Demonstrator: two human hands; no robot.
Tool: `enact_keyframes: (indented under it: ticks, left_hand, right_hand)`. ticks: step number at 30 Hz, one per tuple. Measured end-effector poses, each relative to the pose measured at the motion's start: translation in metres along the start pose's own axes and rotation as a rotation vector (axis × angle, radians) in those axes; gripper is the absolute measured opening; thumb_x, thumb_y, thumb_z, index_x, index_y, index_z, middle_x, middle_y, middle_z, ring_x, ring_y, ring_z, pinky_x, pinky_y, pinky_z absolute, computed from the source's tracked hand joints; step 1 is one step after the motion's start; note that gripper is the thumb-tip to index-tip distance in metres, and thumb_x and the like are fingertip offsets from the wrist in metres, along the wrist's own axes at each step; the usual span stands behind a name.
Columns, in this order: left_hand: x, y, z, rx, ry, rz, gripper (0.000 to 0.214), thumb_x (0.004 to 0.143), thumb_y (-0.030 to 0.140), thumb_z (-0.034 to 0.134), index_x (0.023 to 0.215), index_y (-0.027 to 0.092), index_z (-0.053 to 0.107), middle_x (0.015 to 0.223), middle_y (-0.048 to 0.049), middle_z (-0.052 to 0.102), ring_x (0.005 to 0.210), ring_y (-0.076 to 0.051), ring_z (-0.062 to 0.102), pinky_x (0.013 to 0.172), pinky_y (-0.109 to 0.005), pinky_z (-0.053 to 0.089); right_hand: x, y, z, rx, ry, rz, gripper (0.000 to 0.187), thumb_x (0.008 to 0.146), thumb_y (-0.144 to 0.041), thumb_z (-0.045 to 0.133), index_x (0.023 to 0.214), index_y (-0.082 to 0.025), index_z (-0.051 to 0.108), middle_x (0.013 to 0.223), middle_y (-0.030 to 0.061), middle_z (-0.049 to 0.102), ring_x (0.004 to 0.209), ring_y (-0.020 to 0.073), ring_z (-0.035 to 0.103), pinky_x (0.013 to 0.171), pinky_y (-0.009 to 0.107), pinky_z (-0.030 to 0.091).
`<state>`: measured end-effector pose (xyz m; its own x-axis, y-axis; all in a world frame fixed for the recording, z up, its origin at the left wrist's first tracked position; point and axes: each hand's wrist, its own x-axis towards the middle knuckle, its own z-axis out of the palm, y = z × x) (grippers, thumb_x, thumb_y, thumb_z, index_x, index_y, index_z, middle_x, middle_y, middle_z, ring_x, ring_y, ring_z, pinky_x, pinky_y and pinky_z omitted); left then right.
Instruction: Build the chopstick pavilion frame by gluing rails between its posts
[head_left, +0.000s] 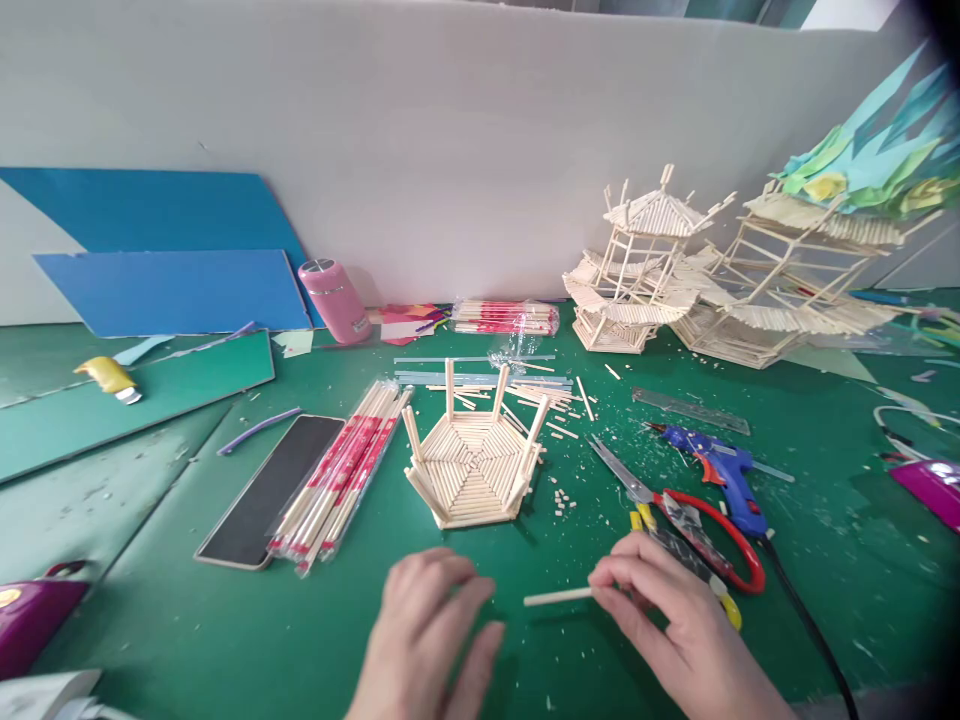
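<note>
Between thumb and fingers, my right hand pinches one end of a short wooden stick, which points left over the green table. My left hand hovers to the left of that stick, holding nothing, its thumb and fingers apart and slightly blurred. Just beyond both hands sits a six-sided base built from wooden sticks, with several upright posts around its rim. Near my right hand lie red-handled scissors, a yellow-handled tool partly under them, and a blue glue gun.
Bagged chopsticks lie beside a dark phone on the left. A pink bottle stands near the wall. Two stick pavilions occupy the back right. Loose sticks and cut bits surround the base; the glue gun's black cable runs toward the front.
</note>
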<state>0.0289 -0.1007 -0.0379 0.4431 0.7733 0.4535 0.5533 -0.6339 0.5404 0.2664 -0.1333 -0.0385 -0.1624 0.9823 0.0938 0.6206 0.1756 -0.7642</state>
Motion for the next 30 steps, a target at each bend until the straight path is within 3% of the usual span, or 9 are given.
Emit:
enact_keyframes:
  ticks: [3, 5, 7, 10, 13, 16, 21, 26, 30]
  left_hand:
    - [0.019, 0.030, 0.024, -0.048, -0.336, 0.071, 0.025, 0.078, 0.018, 0.053, 0.102, 0.012, 0.058, 0.088, -0.0148, 0.065, 0.077, -0.027, 0.060, 0.068, -0.038, 0.048]
    - [0.032, 0.040, 0.038, -0.121, -0.510, -0.051, 0.017, 0.081, 0.016, 0.046, 0.089, 0.011, 0.060, 0.076, -0.0126, 0.065, 0.062, -0.022, 0.059, 0.056, -0.032, 0.047]
    - [0.041, 0.044, 0.048, -0.221, -0.586, -0.142, 0.021, 0.086, 0.018, 0.040, 0.082, 0.012, 0.060, 0.073, -0.0106, 0.062, 0.060, -0.019, 0.057, 0.054, -0.027, 0.046]
    - [0.049, 0.044, 0.054, -0.357, -0.579, -0.207, 0.029, 0.090, 0.022, 0.034, 0.077, 0.014, 0.060, 0.073, -0.0082, 0.058, 0.063, -0.017, 0.054, 0.058, -0.025, 0.043]
    - [0.056, 0.043, 0.059, -0.521, -0.514, -0.303, 0.033, 0.091, 0.026, 0.033, 0.075, 0.015, 0.060, 0.072, -0.0057, 0.056, 0.066, -0.016, 0.051, 0.063, -0.025, 0.040]
    - [0.063, 0.042, 0.070, -0.779, -0.450, -0.510, 0.030, 0.089, 0.032, 0.041, 0.074, 0.016, 0.061, 0.066, -0.0017, 0.051, 0.063, -0.015, 0.045, 0.059, -0.025, 0.034]
    - [0.068, 0.037, 0.092, -1.003, -0.396, -0.690, 0.031, 0.086, 0.037, 0.043, 0.076, 0.014, 0.061, 0.053, 0.0041, 0.039, 0.053, -0.012, 0.036, 0.053, -0.024, 0.027]
    - [0.067, 0.028, 0.099, -1.154, -0.379, -0.736, 0.034, 0.084, 0.042, 0.046, 0.080, 0.012, 0.060, 0.051, 0.0058, 0.035, 0.051, -0.010, 0.029, 0.050, -0.023, 0.022]
    - [0.067, 0.022, 0.097, -1.256, -0.394, -0.765, 0.037, 0.082, 0.046, 0.049, 0.082, 0.011, 0.060, 0.052, 0.0056, 0.035, 0.051, -0.009, 0.028, 0.048, -0.023, 0.020]
  right_hand:
    - [-0.001, -0.007, 0.003, -0.114, -0.050, -0.116, 0.012, 0.087, -0.020, 0.044, 0.083, -0.022, 0.055, 0.075, 0.0018, 0.053, 0.065, 0.0132, 0.056, 0.059, 0.023, 0.046]
    - [-0.002, -0.010, 0.003, -0.161, -0.039, -0.143, 0.013, 0.087, -0.018, 0.043, 0.084, -0.022, 0.056, 0.075, 0.0022, 0.053, 0.065, 0.0134, 0.056, 0.057, 0.024, 0.047]
    - [-0.003, -0.010, -0.001, -0.159, -0.017, -0.148, 0.014, 0.086, -0.017, 0.043, 0.085, -0.022, 0.055, 0.075, 0.0019, 0.053, 0.064, 0.0129, 0.056, 0.057, 0.023, 0.047]
    - [-0.010, 0.001, -0.013, -0.138, 0.065, -0.082, 0.013, 0.087, -0.019, 0.045, 0.093, -0.024, 0.055, 0.083, 0.0023, 0.056, 0.074, 0.0133, 0.059, 0.062, 0.022, 0.049]
    - [-0.023, 0.027, -0.028, -0.266, 0.281, 0.121, 0.016, 0.087, -0.026, 0.044, 0.101, -0.026, 0.052, 0.096, 0.0052, 0.056, 0.086, 0.0175, 0.058, 0.068, 0.026, 0.051]
    - [-0.037, 0.056, -0.037, -0.467, 0.364, 0.326, 0.029, 0.082, -0.032, 0.047, 0.109, -0.023, 0.047, 0.104, 0.0105, 0.051, 0.091, 0.0240, 0.056, 0.055, 0.029, 0.052]
    - [-0.036, 0.073, -0.038, -0.582, 0.149, 0.448, 0.046, 0.072, -0.024, 0.048, 0.116, -0.014, 0.039, 0.108, 0.0130, 0.053, 0.099, 0.0267, 0.054, 0.081, 0.039, 0.048]
    - [-0.016, 0.070, -0.045, -0.594, 0.077, 0.562, 0.041, 0.065, -0.026, 0.051, 0.104, -0.014, 0.047, 0.100, 0.0128, 0.060, 0.090, 0.0291, 0.059, 0.074, 0.040, 0.049]
    - [-0.018, 0.063, -0.052, -0.516, 0.038, 0.627, 0.037, 0.072, -0.032, 0.049, 0.106, -0.019, 0.046, 0.098, 0.0084, 0.063, 0.084, 0.0231, 0.064, 0.066, 0.030, 0.052]
